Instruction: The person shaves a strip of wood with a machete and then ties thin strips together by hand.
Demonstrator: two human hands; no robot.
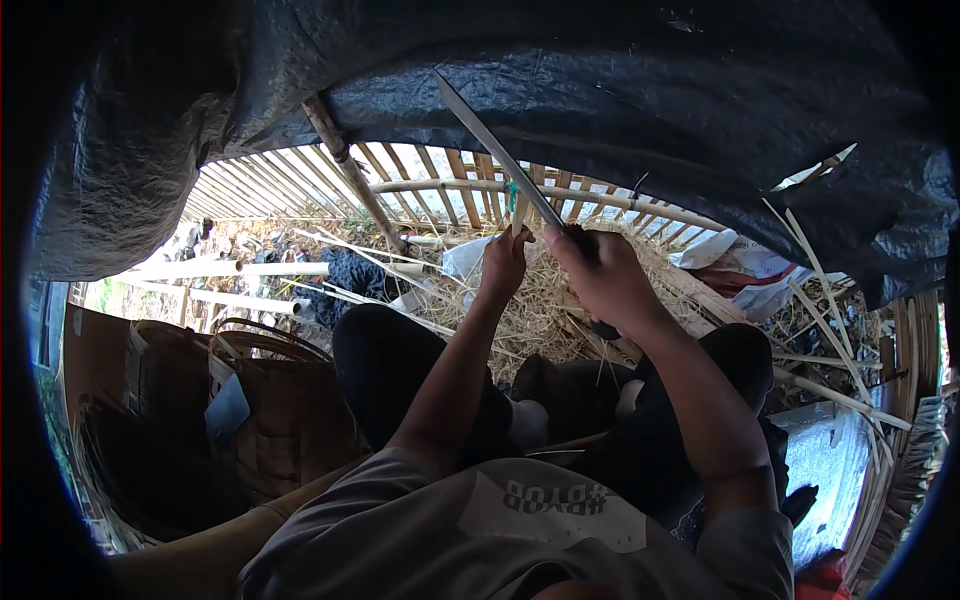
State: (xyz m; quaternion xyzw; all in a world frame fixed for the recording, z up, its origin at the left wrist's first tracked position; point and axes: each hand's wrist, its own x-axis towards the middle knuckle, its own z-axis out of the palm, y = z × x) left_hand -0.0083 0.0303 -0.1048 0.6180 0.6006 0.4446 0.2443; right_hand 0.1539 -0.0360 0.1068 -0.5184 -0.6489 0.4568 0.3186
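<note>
My right hand (600,275) grips the dark handle of a long knife (495,150), whose blade slants up and to the left in front of the dark tarp. Just left of it, my left hand (503,262) pinches a thin bamboo strip (520,215) close to the base of the blade. Both hands are raised in front of me, above my knees in dark trousers. The point where blade and strip meet is partly hidden by my fingers.
A dark tarp (600,90) hangs overhead. Behind the hands runs a bamboo slat fence (440,185), with dry straw and shavings (545,300) below. Woven baskets (260,400) stand at left. Loose bamboo strips (830,300) lie at right. Pale poles (240,270) lie far left.
</note>
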